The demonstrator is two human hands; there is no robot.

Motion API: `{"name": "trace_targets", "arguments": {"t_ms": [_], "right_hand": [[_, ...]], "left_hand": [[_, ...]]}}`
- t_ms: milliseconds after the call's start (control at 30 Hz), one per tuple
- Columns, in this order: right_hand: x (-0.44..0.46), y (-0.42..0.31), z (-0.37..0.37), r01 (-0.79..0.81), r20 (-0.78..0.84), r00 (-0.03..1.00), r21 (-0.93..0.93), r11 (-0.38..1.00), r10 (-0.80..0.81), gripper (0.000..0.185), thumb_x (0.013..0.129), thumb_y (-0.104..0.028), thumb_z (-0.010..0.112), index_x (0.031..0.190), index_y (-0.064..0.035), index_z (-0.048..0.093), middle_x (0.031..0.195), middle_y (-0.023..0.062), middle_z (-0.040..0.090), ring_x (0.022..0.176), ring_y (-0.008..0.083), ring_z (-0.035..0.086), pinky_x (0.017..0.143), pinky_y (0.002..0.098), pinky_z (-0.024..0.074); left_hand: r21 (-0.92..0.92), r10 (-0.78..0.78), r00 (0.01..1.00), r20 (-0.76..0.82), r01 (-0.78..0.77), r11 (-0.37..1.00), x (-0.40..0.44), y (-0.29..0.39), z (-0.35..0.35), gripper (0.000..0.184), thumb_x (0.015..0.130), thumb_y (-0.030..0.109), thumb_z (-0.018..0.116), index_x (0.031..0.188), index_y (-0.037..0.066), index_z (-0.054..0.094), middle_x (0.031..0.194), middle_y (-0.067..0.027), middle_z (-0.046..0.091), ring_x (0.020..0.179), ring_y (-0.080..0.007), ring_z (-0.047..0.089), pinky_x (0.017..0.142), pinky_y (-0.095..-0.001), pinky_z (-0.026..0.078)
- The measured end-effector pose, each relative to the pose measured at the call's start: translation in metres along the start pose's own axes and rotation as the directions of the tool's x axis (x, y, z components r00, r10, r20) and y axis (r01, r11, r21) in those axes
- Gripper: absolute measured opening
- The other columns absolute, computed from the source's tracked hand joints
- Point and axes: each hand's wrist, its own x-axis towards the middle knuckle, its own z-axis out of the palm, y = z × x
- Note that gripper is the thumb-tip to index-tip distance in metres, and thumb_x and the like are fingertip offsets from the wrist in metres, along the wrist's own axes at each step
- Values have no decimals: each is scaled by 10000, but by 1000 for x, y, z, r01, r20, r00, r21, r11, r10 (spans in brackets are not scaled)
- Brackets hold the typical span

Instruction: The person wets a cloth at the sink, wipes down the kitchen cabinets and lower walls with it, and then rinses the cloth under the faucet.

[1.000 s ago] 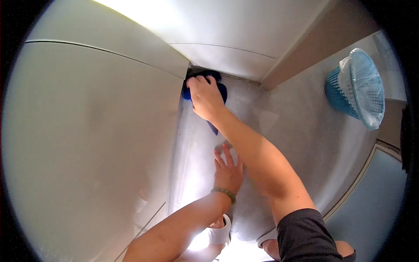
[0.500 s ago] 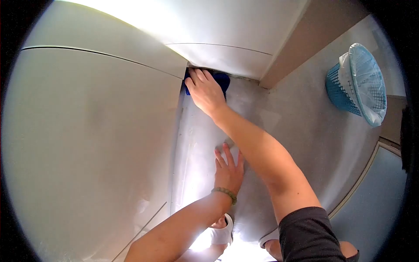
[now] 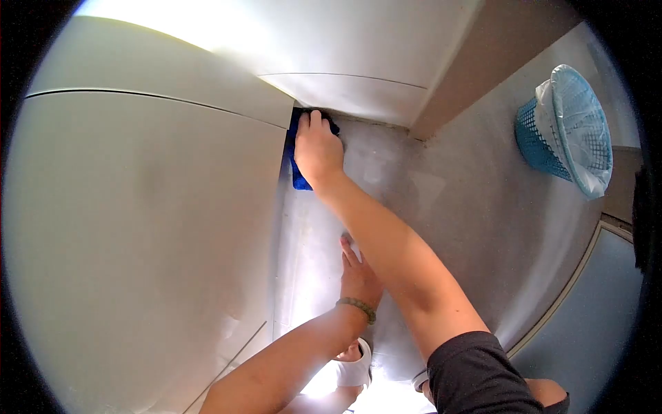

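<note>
A dark blue cloth [image 3: 301, 181] lies bunched on the floor in the corner, against the edge of the pale cabinet side. My right hand [image 3: 318, 146] presses down on it, fingers bent over the fabric and pointing to the corner. Lower down, my left hand [image 3: 360, 279] rests on the grey floor [image 3: 441, 228] with its fingers spread, a green bead bracelet at the wrist. My right forearm passes over part of its fingers.
A pale panel [image 3: 138, 228] stands along the left, and another white one [image 3: 352, 41] at the top. A blue mesh basket [image 3: 541, 148] with a clear liner stands at the right. A brown post [image 3: 476, 69] meets the floor. My feet in white slippers are below.
My right hand has shifted slightly left, and the cloth now extends down along the cabinet edge instead of out to the right. The left hand stays put, more covered by the right forearm.
</note>
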Motion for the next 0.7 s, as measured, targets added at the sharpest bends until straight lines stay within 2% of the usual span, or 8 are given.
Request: {"name": "trace_targets", "arguments": {"t_ms": [100, 167, 233, 267, 367, 500, 600, 700], "right_hand": [[6, -11, -15, -248, 5, 967, 279, 928, 257, 300, 831, -88, 656, 1112, 5, 602, 1038, 221, 591, 933, 411, 635, 824, 474, 551], [8, -21, -11, -268, -107, 926, 486, 832, 361, 258, 840, -103, 663, 1070, 12, 638, 1029, 233, 630, 921, 427, 642, 833, 490, 525], [5, -28, -8, -160, -222, 891, 663, 732, 395, 215, 842, -96, 662, 1027, 14, 654, 1037, 232, 637, 926, 425, 638, 834, 488, 514], [0, -29, -7, -157, -156, 894, 769, 619, 420, 178, 829, -54, 651, 995, 7, 671, 1047, 212, 638, 920, 408, 637, 837, 469, 509], [-3, -11, 6, 126, -440, 883, 561, 818, 166, 212, 822, -28, 648, 1031, -26, 690, 983, 154, 671, 878, 357, 649, 768, 418, 530], [-13, 1, -5, 129, -234, 969, 223, 966, -75, 428, 791, -35, 626, 1215, -15, 579, 1124, 172, 610, 960, 350, 580, 818, 441, 491], [-24, -1, -6, 159, -279, 956, 240, 958, -89, 570, 763, -59, 640, 1297, 26, 459, 1141, 223, 584, 956, 377, 563, 866, 453, 469], [-29, 6, 1, 27, -142, 990, 283, 959, 14, 608, 755, -77, 655, 1312, 37, 440, 1157, 221, 572, 1016, 395, 557, 897, 468, 463]], "left_hand": [[-437, -356, 925, 131, 377, 817, -4, 0, 2, 817, 931, 310, 575, 1542, -5, 133, 1570, -260, 213, 1395, -525, 273, 1099, -455, 401], [-190, -280, 959, 32, 281, 941, -3, -4, 16, 872, 922, 306, 595, 1540, -10, 66, 1571, -269, 201, 1384, -500, 311, 1088, -444, 411], [-252, -274, 961, 36, 274, 928, -4, -6, 20, 889, 918, 299, 602, 1537, -16, 49, 1569, -277, 193, 1376, -496, 326, 1086, -441, 413], [-332, -282, 958, 48, 282, 900, -4, -5, 18, 897, 916, 296, 606, 1536, -19, 40, 1569, -280, 189, 1372, -493, 334, 1085, -440, 414], [-460, -295, 951, 91, 303, 835, -4, -7, 14, 922, 909, 286, 617, 1533, -27, 14, 1567, -291, 178, 1360, -486, 356, 1082, -436, 417], [-542, -295, 947, 129, 317, 778, -1, -7, 8, 957, 901, 272, 631, 1528, -38, -20, 1565, -306, 162, 1344, -477, 386, 1078, -431, 422], [-629, -301, 936, 185, 348, 695, 0, -5, 7, 984, 894, 262, 642, 1525, -47, -46, 1563, -317, 150, 1332, -470, 408, 1075, -427, 425], [-581, -308, 938, 157, 340, 739, -5, -5, 5, 987, 885, 264, 656, 1525, -49, -27, 1560, -317, 159, 1322, -452, 431, 1073, -418, 427]]}}
